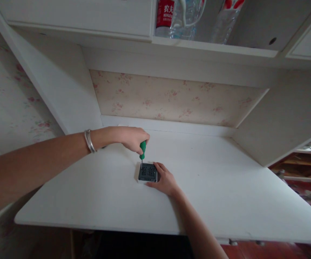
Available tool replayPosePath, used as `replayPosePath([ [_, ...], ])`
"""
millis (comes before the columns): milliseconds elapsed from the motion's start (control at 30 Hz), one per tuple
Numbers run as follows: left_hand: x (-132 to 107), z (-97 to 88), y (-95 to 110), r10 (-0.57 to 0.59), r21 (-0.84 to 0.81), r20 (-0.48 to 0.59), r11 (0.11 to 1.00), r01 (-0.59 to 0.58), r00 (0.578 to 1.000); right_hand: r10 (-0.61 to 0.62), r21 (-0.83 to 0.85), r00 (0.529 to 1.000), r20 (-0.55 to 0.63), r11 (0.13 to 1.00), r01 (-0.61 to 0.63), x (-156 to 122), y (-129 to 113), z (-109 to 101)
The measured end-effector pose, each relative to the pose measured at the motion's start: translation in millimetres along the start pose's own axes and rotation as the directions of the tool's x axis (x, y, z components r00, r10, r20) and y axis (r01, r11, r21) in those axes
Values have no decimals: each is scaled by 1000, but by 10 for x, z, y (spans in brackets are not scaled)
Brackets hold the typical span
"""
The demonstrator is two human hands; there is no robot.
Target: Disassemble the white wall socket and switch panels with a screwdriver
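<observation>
A green-handled screwdriver (143, 150) stands nearly upright in my left hand (134, 138), whose fingers are wrapped round the handle from above. Its metal shaft points down to the left upper part of a small square wall socket (148, 173), which has a dark grey slotted face and a white base. Whether the tip sits in a screw is too small to tell. From the right, my right hand (166, 180) grips the socket, with fingers at its far edge and thumb at its near edge. The socket lies on the white desk (104, 201).
Above the desk runs a white cabinet (85, 21) with an open compartment. Inside it are a red-labelled water bottle (165, 14) and another clear bottle (225, 23). White side panels flank the desk at left and right, with floral wallpaper (171, 95) behind.
</observation>
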State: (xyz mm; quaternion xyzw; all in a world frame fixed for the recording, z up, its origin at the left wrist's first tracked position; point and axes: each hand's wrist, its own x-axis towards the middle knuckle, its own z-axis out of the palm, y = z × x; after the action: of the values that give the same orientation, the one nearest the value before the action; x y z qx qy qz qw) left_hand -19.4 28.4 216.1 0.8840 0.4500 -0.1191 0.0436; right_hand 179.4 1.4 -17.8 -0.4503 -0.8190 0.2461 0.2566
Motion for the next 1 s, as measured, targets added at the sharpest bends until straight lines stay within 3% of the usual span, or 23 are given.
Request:
replayPosePath([
  [100,81,23,18,-145,101,-50,984,149,988,-16,2,1000,-11,1000,16,2,10,12],
  [167,134,79,46,-181,144,-106,970,195,978,-22,0,1000,-14,1000,22,2,12,16],
  [333,185,158,91,-40,101,-169,993,58,985,0,-6,1000,-10,1000,0,-1,4,14],
  [600,94,-31,18,94,84,47,992,-98,994,2,-10,1000,-5,1000,-3,-3,17,21],
  [800,112,7,84,-118,99,-41,988,122,992,3,-12,1000,-1,1000,-3,-8,12,12],
  [867,116,62,103,-110,61,-71,992,115,991,-1,-11,1000,-7,1000,1,-9,14,12],
  [1000,95,97,94,7,19,-48,1000,-7,999,-14,-14,1000,-12,1000,14,-8,28,24],
])
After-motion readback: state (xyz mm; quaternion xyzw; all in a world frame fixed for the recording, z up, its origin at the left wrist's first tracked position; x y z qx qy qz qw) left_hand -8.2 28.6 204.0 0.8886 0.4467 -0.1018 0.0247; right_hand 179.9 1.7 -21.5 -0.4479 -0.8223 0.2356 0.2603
